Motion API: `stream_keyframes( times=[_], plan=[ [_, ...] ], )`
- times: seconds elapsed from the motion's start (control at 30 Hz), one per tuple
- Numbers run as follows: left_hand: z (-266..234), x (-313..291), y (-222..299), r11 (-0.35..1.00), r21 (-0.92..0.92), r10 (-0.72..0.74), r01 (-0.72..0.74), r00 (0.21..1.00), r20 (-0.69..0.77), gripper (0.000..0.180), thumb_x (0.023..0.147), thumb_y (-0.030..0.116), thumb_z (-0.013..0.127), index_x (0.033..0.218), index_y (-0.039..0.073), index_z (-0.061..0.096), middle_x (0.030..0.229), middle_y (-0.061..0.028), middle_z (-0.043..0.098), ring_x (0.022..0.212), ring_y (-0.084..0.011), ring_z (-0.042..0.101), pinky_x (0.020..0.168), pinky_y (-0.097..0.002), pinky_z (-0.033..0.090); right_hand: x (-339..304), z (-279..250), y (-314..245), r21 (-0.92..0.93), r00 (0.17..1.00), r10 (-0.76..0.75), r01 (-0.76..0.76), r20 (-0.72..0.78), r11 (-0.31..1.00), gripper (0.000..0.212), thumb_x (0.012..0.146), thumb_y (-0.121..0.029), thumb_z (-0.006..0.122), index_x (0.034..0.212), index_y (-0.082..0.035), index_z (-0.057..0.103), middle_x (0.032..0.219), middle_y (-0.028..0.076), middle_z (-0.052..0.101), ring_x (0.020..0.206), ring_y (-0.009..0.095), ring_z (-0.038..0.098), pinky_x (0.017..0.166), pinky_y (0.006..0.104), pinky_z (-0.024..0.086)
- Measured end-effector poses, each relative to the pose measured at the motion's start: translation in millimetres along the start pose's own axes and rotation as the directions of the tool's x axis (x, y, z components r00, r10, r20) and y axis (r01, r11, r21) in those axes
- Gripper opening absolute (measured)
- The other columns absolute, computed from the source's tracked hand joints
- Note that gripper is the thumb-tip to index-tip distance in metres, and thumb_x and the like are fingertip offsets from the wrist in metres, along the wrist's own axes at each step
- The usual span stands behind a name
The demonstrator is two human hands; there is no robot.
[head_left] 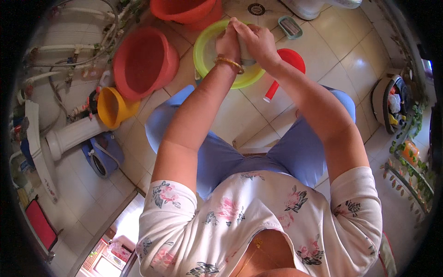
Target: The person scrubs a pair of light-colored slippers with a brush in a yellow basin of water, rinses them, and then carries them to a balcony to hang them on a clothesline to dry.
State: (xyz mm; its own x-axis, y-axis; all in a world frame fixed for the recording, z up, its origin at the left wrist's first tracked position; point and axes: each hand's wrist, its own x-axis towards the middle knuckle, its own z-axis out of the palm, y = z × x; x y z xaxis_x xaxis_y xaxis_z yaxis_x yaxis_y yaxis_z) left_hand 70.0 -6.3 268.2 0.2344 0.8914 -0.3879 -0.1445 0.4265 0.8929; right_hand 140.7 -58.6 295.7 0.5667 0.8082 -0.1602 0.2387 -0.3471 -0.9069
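Observation:
Both of my hands meet over a yellow-green basin [199, 48] on the tiled floor, with my arms stretched forward. My left hand [227, 45], a gold bangle at its wrist, is closed and pressed against the right. Fingers curled, my right hand [259, 45] touches the left at the fingertips. A greyish strip shows between the palms and lower down in the basin; what the hands grip is mostly hidden. Just right of the basin lies a red dipper [295, 60], its handle pointing toward me.
Red tubs [147, 62] and a yellow bucket [110, 108] stand on the left by a white pipe [76, 136]. A green dish [290, 27] lies beyond the dipper, near a floor drain [256, 9]. At right are a bin [387, 104] and trailing plants [408, 138].

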Motion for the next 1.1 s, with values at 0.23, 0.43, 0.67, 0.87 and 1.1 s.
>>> stream_keyframes(
  times=[0.23, 0.43, 0.67, 0.87, 1.1],
  plan=[
    [-11, 66, -55, 0.985, -0.165, 0.012, 0.043, 0.948, 0.319, 0.030, 0.080, 0.029, 0.052, 0.094, 0.004, 0.060, 0.090, -0.0054, 0.060, 0.078, -0.0180, 0.056, 0.069, -0.0313, 0.045, 19, 5, 12, 0.069, 0.967, -0.237, 0.244, -0.091, 0.967, 0.046, 0.078, -0.046, 0.049, 0.090, -0.004, 0.065, 0.079, 0.023, 0.062, 0.078, 0.037, 0.061, 0.071, 0.0383, 0.047],
    [1, 51, -20, -0.354, 0.699, 0.383, -0.622, 0.585, 0.715, 0.014, 0.076, 0.019, 0.053, 0.082, 0.008, 0.060, 0.085, -0.0104, 0.062, 0.084, -0.0213, 0.061, 0.072, -0.0314, 0.048, 20, 0, 1, 0.233, 0.957, -0.286, 0.291, -0.056, 0.928, 0.028, 0.083, -0.021, 0.050, 0.079, 0.005, 0.061, 0.063, 0.010, 0.059, 0.065, 0.012, 0.053, 0.058, 0.0319, 0.044],
    [6, 44, -3, -0.520, 0.652, 0.341, -0.552, 0.565, 0.751, 0.014, 0.078, 0.020, 0.049, 0.080, 0.012, 0.061, 0.084, -0.0084, 0.062, 0.082, -0.0198, 0.061, 0.070, -0.0307, 0.047, 31, 6, -1, 0.253, 0.923, -0.364, 0.384, -0.124, 0.888, 0.027, 0.082, -0.018, 0.049, 0.073, 0.005, 0.059, 0.058, 0.009, 0.056, 0.060, 0.011, 0.051, 0.053, 0.0311, 0.042],
    [-1, 45, -4, -0.676, 0.575, 0.337, -0.461, 0.501, 0.797, 0.019, 0.082, 0.023, 0.043, 0.085, 0.013, 0.059, 0.091, -0.0079, 0.061, 0.091, -0.0186, 0.058, 0.078, -0.0311, 0.044, 34, 3, -4, 0.229, 0.906, -0.402, 0.423, -0.134, 0.877, 0.027, 0.081, -0.019, 0.048, 0.071, 0.005, 0.057, 0.056, 0.013, 0.053, 0.055, 0.014, 0.050, 0.051, 0.0323, 0.040],
    [8, 42, 0, -0.629, 0.621, 0.276, -0.467, 0.612, 0.741, 0.022, 0.085, 0.025, 0.042, 0.092, 0.012, 0.059, 0.096, -0.0107, 0.060, 0.094, -0.0186, 0.057, 0.082, -0.0312, 0.043, 39, -2, 3, 0.056, 0.863, -0.486, 0.497, -0.137, 0.866, 0.032, 0.084, -0.028, 0.049, 0.078, 0.003, 0.059, 0.067, 0.016, 0.060, 0.062, 0.022, 0.059, 0.054, 0.0344, 0.043]
  ],
)
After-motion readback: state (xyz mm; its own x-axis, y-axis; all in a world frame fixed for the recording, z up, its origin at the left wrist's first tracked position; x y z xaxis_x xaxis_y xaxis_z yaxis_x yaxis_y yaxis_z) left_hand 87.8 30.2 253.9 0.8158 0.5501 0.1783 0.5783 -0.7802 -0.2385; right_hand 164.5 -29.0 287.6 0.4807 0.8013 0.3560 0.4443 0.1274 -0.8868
